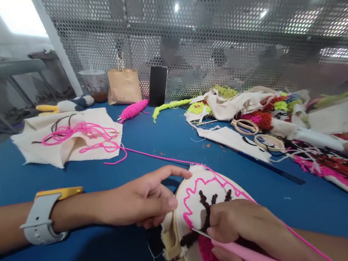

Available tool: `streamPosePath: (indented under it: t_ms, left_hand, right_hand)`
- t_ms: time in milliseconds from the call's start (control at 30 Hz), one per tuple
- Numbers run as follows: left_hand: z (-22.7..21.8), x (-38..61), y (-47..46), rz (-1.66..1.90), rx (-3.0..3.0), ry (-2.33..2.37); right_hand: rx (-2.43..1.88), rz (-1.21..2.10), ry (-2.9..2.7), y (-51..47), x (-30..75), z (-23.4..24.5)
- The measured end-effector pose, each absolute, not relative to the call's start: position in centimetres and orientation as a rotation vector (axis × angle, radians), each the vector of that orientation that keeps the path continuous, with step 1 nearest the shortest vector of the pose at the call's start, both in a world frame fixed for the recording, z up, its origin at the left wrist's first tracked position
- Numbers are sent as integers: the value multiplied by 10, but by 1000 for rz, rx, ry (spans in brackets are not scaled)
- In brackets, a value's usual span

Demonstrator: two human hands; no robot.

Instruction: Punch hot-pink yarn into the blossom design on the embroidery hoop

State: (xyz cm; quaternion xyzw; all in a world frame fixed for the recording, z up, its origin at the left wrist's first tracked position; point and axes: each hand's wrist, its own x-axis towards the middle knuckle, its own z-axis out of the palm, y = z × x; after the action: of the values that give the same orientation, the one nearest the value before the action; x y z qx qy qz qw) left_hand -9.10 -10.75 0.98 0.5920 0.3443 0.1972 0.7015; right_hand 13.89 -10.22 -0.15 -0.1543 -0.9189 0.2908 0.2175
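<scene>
My left hand grips the left rim of an embroidery hoop, its thumb and index finger resting at the edge. White cloth is stretched in the hoop, bearing a jagged pink yarn outline, dark brown branch-like stitching and a filled pink patch. In my right hand is a punch needle with a pink handle. Its metal tip touches the cloth at the lower left end of the pink outline. Pink yarn runs across the table and over the hoop's right side.
Loose pink yarn lies on a white cloth piece at left. Behind stand a paper bag, a phone, a pink yarn skein and a drink cup. Cloth scraps, yarn and small hoops cover the right. A perforated metal screen rises behind.
</scene>
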Motion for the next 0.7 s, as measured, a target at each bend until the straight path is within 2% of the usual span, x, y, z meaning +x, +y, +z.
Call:
streamPosePath:
  t_ms: [367,700]
  left_hand:
    - [10,-84,-111,563,1415,792]
    - [10,-76,-107,495,1654,1291]
  right_hand:
    - [-487,960,-2475,-98,135,-4]
    - [-576,1201,-2272,-95,143,1]
